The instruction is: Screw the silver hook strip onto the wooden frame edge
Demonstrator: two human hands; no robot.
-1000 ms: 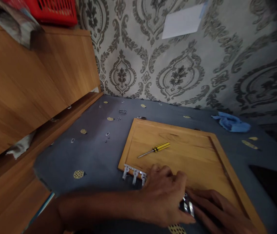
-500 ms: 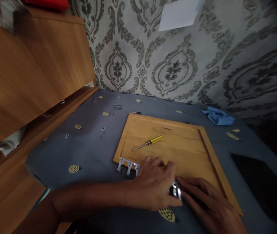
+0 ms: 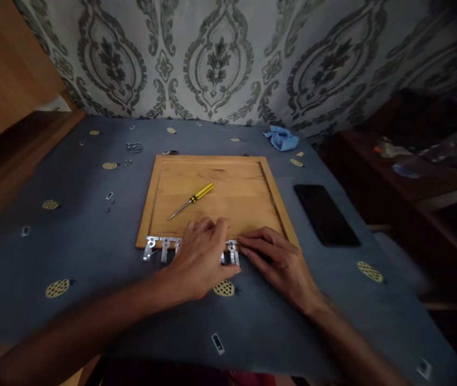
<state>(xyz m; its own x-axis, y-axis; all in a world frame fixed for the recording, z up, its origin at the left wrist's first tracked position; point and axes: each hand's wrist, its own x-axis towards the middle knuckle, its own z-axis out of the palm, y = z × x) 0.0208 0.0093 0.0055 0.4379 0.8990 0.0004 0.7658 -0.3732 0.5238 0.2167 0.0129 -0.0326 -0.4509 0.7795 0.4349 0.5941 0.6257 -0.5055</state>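
A metal hook rail (image 3: 165,247) with several hooks lies along the near edge of a framed wooden board (image 3: 236,195). My left hand (image 3: 202,257) is laid over the middle of the rail, its fingers bent onto the board and its thumb by the hooks on the near side; its palm hides part of the rail. At the rail's right end, my right hand (image 3: 279,262) holds its thumb and fingertips close together against the metal. A screwdriver (image 3: 201,193) with a yellow and black handle rests on the board beyond my left hand.
A black phone (image 3: 327,214) lies right of the board. A blue cloth (image 3: 281,138) sits near the patterned wall. Left of the board, small screws (image 3: 110,205) and a bent metal piece (image 3: 134,147) lie on the grey tablecloth (image 3: 79,241). A wooden cabinet (image 3: 15,69) borders the left.
My view has swung to the right, so the board and tools appear further left and the whole phone shows. Both hands stay at the hook rail, and the screwdriver keeps its place on the board.
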